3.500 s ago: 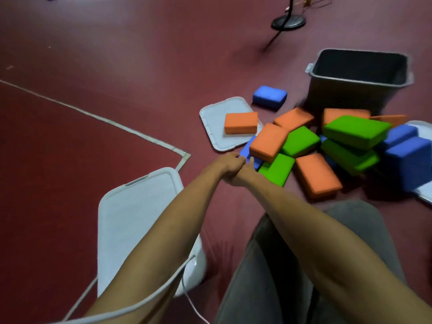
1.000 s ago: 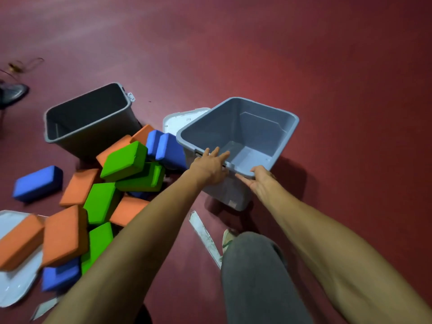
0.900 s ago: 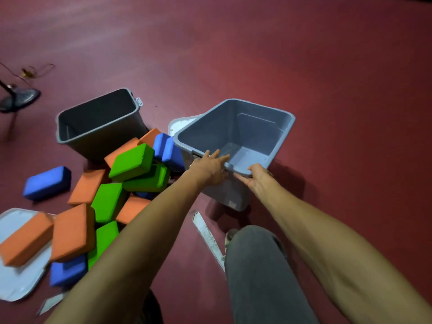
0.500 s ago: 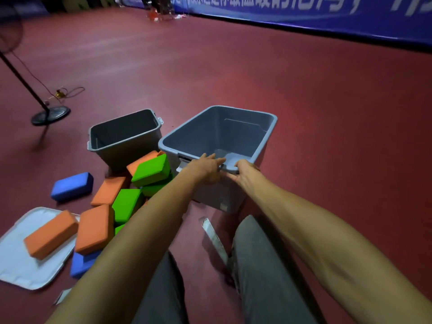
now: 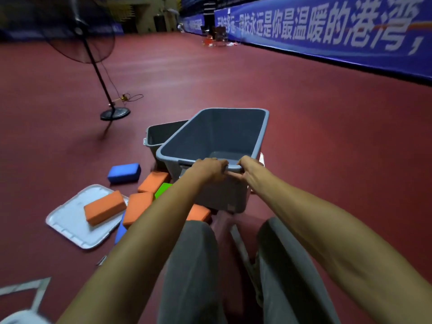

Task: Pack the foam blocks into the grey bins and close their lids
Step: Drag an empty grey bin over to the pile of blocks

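Evidently nothing packed: empty grey bin (image 5: 217, 136) gripped by left hand (image 5: 208, 168), right hand (image 5: 251, 168); foam blocks (image 5: 105, 208) scattered left, lid (image 5: 70, 226) off.

It was an indoor sports hall: a broad dark-red sports floor (image 5: 304, 101), long blue printed barrier banners (image 5: 327, 31) and a black pedestal fan (image 5: 86, 38).

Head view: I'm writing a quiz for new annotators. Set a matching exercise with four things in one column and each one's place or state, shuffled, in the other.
1. lighter grey bin
2. darker grey bin
3. far blue block
4. leftmost orange block

A. lies on the white lid
B. gripped at its near rim by the left hand and right hand
C. on the bare floor, apart from the pile
D. stands behind the other bin

Pairs: 1-B, 2-D, 3-C, 4-A
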Tool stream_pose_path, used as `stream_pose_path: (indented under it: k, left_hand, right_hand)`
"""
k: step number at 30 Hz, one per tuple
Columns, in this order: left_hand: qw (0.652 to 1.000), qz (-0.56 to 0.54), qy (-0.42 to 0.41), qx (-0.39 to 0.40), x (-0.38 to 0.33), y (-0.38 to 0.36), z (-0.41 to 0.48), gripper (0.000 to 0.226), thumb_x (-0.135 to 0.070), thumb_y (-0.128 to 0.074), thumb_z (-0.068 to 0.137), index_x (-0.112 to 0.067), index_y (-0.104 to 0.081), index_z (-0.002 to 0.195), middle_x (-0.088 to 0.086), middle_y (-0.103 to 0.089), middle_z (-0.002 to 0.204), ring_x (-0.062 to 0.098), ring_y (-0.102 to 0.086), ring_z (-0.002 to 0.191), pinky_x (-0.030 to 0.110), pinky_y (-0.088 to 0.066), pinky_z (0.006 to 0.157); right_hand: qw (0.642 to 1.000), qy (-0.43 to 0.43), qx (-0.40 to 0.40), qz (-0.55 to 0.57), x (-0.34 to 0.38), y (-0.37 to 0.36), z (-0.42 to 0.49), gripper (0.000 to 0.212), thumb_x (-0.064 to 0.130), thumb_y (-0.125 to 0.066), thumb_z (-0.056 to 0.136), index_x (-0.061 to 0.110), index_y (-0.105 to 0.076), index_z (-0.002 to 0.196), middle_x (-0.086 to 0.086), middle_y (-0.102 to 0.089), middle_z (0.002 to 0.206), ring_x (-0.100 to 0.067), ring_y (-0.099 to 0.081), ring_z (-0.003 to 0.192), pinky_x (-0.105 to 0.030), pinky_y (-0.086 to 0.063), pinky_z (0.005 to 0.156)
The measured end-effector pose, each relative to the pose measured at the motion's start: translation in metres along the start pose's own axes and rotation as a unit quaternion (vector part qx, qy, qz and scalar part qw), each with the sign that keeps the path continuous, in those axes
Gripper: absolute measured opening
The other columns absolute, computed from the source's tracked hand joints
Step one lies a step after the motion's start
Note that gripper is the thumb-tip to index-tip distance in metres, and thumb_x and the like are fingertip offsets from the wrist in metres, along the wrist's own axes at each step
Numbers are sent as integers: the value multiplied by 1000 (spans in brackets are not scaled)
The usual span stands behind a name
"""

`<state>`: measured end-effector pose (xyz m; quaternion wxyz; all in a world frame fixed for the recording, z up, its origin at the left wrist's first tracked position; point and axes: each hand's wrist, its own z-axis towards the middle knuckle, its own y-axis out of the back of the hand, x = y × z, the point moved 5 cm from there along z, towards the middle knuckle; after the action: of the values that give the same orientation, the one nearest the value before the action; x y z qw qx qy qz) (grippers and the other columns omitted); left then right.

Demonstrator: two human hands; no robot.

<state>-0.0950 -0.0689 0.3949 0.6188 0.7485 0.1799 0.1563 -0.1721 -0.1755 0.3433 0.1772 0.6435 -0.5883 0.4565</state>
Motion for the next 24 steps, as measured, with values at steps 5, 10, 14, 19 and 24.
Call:
stream_pose_path:
  k: [5,10,14,19,24]
  left_hand:
    - [998,-8,61,-9,60,-5,-49,47,-40,-55,95,-29,-47,141,9,-56,135,31,-54,125,47,-40,98]
    - [988,-39,148,20,128,-27,-107,40,-37,-56,95,-29,-51,133,8,-58,132,31,-56,120,45,-41,93]
    - [972,-80,212,67,168,-52,-151,18,-32,-58,96,-28,-59,113,3,-60,109,26,-61,93,38,-49,79]
    - [948,-104,275,118,206,-102,-182,6,-28,-65,91,-31,-61,94,5,-60,99,28,-62,89,37,-51,75]
    - [924,-123,305,197,229,-155,-188,30,-30,-71,87,-19,-70,115,8,-66,112,27,-61,90,39,-55,84]
  right_hand:
    - [997,-22,39,-56,-39,-59,-18,52,-13,-39,78,6,-42,127,-27,-49,123,-47,-66,92,-52,-53,39]
    - [988,-45,108,-98,-110,-129,-48,53,-12,-32,80,6,-39,129,-29,-51,126,-48,-66,87,-54,-51,36]
    - [976,-82,144,-139,-168,-163,-75,54,-13,-31,84,5,-37,134,-28,-50,130,-48,-64,83,-50,-47,31]
    - [958,-121,165,-200,-243,-179,-87,63,-15,-28,77,6,-42,135,-26,-54,127,-45,-60,75,-52,-49,34]
    - [927,-114,194,-301,-283,-186,-97,34,-18,-46,76,-4,-55,106,-27,-62,106,-45,-65,79,-54,-49,34]
